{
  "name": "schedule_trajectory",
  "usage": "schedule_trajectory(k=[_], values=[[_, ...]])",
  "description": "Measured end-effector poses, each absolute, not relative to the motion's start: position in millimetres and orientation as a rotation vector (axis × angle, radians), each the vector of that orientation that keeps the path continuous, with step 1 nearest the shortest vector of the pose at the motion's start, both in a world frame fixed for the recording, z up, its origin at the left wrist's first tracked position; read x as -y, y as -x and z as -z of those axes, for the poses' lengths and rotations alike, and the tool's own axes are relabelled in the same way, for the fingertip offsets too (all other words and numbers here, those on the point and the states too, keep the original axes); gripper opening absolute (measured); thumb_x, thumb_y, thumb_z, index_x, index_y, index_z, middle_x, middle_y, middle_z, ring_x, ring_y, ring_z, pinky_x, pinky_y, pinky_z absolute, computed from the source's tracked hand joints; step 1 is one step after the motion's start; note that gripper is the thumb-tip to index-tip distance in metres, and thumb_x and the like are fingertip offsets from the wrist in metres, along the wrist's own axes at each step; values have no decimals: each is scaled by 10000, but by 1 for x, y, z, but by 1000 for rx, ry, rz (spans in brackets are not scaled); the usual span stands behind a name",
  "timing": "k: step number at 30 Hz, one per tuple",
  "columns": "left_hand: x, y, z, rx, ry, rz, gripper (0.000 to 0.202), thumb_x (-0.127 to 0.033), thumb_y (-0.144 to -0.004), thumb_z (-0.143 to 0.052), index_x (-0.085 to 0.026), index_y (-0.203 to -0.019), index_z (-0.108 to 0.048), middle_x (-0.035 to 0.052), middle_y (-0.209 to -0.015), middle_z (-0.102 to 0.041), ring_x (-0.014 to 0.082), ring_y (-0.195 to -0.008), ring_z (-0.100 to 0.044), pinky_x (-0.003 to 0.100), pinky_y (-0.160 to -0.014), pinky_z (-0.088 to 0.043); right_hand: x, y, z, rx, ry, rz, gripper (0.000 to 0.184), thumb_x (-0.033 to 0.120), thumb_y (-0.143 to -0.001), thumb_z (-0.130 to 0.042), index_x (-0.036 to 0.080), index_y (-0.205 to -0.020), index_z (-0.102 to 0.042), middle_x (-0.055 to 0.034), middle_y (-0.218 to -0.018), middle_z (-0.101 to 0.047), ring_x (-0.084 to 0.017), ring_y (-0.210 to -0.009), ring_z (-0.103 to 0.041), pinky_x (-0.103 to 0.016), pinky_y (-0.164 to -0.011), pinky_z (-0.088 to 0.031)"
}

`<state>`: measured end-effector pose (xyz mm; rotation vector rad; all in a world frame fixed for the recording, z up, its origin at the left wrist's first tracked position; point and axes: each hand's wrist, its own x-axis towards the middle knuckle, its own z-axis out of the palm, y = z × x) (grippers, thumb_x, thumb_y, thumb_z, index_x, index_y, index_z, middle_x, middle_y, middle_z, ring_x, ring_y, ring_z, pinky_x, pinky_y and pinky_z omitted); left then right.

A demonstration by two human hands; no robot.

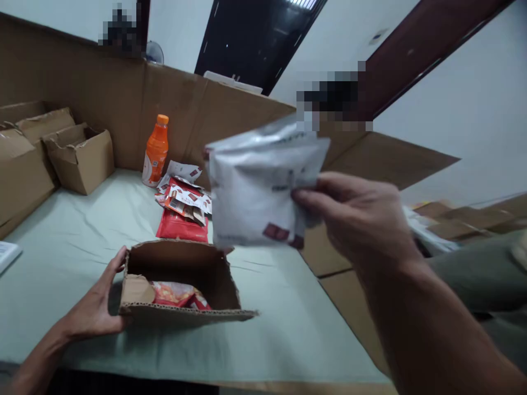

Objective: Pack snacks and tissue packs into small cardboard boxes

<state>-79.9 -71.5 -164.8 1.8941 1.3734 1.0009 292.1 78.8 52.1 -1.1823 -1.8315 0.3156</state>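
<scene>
My right hand (354, 219) pinches a silver-white packet (255, 186) with small dark red marks and holds it in the air above the table. Below it stands a small open cardboard box (181, 285) with a red packet lying inside. My left hand (96, 304) rests against the box's left side, fingers curved round its flap. Behind the box lies a pile of red and white packets (183, 211) on the pale green table cover (74, 236).
An orange drink bottle (156, 151) stands by the cardboard wall (102, 93) at the back. Several open cardboard boxes (78, 159) sit at the far left. Flat cardboard sheets (329, 258) lie to the right of the table. A white object (6, 255) shows at the left edge.
</scene>
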Motion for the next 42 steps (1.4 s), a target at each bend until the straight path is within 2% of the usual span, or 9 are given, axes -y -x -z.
schedule_trajectory(k=[6,12,17,23,26,30,35,39,42], values=[[78,106,170,-1404,-1891,-946,1254,-223,-762,-771,-362,-1678,75,100,-1766,-127,470,-1566,-245,656,-1231,-287,-196,-216,11,2010,1365,240,292,118,-916,-485,171,-1044,-742,-103,-1012,-753,-241,-974,-677,-378,-873,-488],[77,104,174,-1327,-1812,-978,1273,-268,-778,-784,-400,-1660,125,81,-1772,-92,461,-1577,-223,687,-1237,-253,-225,-176,105,2362,1565,-64,170,98,-829,-616,173,-895,-754,-93,-942,-786,-241,-899,-709,-373,-842,-517],[75,106,186,-1321,-1802,-964,1321,-277,-761,-825,-408,-1654,139,105,-1771,-81,481,-1572,-220,717,-1216,-272,-164,-216,44,2293,1379,-205,199,224,-942,-593,208,-1030,-771,-69,-1025,-799,-215,-902,-726,-346,-809,-558],[71,104,189,-1350,-1813,-990,1309,-231,-755,-806,-342,-1669,124,145,-1762,-114,476,-1552,-297,667,-1231,-308,-55,-195,-1,2958,605,-988,271,197,-934,-662,210,-1194,-739,-71,-1192,-774,-194,-1052,-720,-307,-903,-549],[73,100,182,-1313,-1781,-1016,1291,-348,-789,-827,-316,-1675,112,167,-1740,-194,459,-1520,-379,613,-1217,-387,-41,-157,22,3348,772,-803,359,184,-868,-724,172,-1227,-719,-131,-1222,-754,-254,-1057,-704,-345,-874,-528],[78,96,181,-1284,-1694,-1063,1326,-514,-754,-858,-264,-1688,50,196,-1725,-219,480,-1505,-391,619,-1204,-408,-38,-144,32,3438,856,-612,260,45,-860,-583,145,-1036,-746,-109,-957,-781,-221,-853,-699,-311,-737,-475],[77,94,189,-1225,-1620,-1094,1357,-410,-789,-835,-286,-1649,208,173,-1566,-509,402,-1387,-564,598,-1154,-484,-50,-201,-14,2802,679,-884,278,44,-833,-527,189,-955,-730,-19,-858,-754,-164,-758,-683,-261,-693,-503],[76,95,187,-1252,-1581,-1079,1356,-375,-786,-826,-334,-1639,227,163,-1668,-375,405,-1423,-529,584,-1130,-517,-107,-230,-30,2083,900,-426,110,324,-900,-639,247,-832,-678,-4,-758,-696,-202,-680,-647,-310,-628,-540],[78,93,183,-1267,-1547,-1088,1289,-360,-818,-785,-354,-1645,205,148,-1694,-333,396,-1414,-543,556,-1077,-570,-173,-219,0,1905,1105,46,225,267,-914,-557,249,-1080,-708,-75,-1026,-749,-289,-981,-684,-413,-862,-559]])
